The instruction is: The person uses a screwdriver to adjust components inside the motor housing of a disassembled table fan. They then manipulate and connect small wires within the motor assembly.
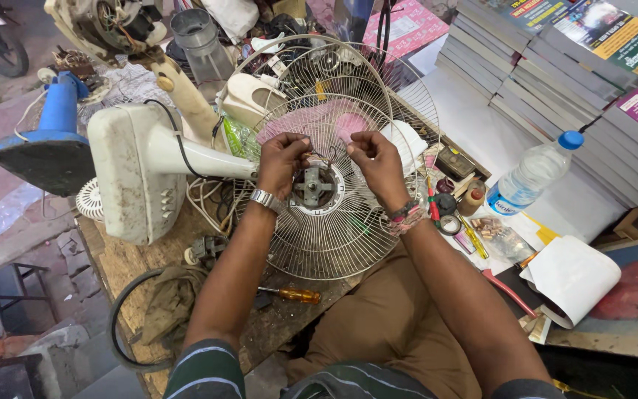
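A round wire fan guard (334,236) lies on the wooden workbench in front of me, with a small grey motor (314,186) showing at its centre. My left hand (283,157), with a metal watch on the wrist, pinches thin wires just above the motor. My right hand (372,159), with thread bands on the wrist, pinches the same thin wires (326,157) from the other side. Both hands hover over the guard's hub. A second wire guard (348,74) stands behind the first.
A dirty white fan base and stand (138,170) lies on its side at left, a blue fan base (49,144) beyond it. An orange-handled screwdriver (293,295) lies near the bench edge. A water bottle (533,174), small tools, tape and stacked books (555,66) sit at right.
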